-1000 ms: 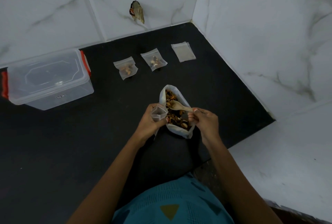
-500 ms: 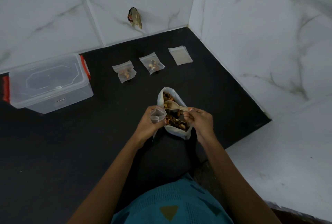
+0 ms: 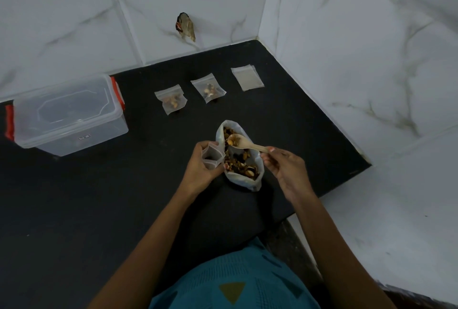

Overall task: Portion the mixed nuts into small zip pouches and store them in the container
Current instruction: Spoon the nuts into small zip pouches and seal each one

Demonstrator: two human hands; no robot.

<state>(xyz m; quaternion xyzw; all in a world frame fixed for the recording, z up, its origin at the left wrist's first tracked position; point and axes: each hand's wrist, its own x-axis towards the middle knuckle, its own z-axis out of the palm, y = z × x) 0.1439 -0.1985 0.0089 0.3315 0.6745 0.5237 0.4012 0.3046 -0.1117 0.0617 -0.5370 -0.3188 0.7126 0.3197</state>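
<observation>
Wooden spoon [image 3: 249,146] pinched by curled right hand [image 3: 285,170].

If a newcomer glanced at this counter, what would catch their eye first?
Centre stage on the black counter is the open bag of mixed nuts, with the right hand holding a wooden spoon of nuts over it and the left hand holding a small pouch open beside it. Behind lie two filled pouches and flat empty pouches in a row; a clear lidded container stands at left.
</observation>
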